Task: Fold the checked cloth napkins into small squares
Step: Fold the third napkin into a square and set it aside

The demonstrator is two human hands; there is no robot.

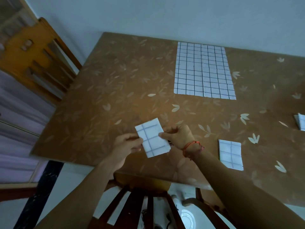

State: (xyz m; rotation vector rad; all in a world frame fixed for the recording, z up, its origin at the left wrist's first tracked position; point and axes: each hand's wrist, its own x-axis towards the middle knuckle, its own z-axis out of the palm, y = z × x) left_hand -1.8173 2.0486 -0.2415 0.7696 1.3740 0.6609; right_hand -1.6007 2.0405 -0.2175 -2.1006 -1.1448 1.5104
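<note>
1. Head view, hidden/cut-off: a white cloth piece (300,121) at the right frame edge was cropped, so its shape and fold state could not be read. The frame was motion-blurred around the hands. The fingers of both hands were partly behind the held cloth, and something dark showed just under the right hand that I couldn't identify.
2. Held item: a folded napkin (152,138), white with a blue-grey check, folded down to a small rectangle, longer than wide, tilted with its top end leaning right. The grid lines looked smeared by the blur.
3. Hands vs napkin: the left hand (126,145) pinched its left edge and the right hand (177,135) pinched its right edge, thumb on top. Both were closed on the cloth, one on each side. Whether the cloth was lifted off the surface or resting on it I couldn't tell. A red string bracelet (192,147) sat on the right wrist.
4. Other cloths: an unfolded napkin (203,70), white with a dark grid, lay flat at the far side of the table (102,90), well apart from the hands. A second folded napkin (230,154) lay flat to the right of the right forearm, near the table's near edge.
5. Surroundings: the table had a brown leaf-pattern cover. A wooden chair (38,52) stood at far left, and another chair back (140,205) was below the near edge.
</note>
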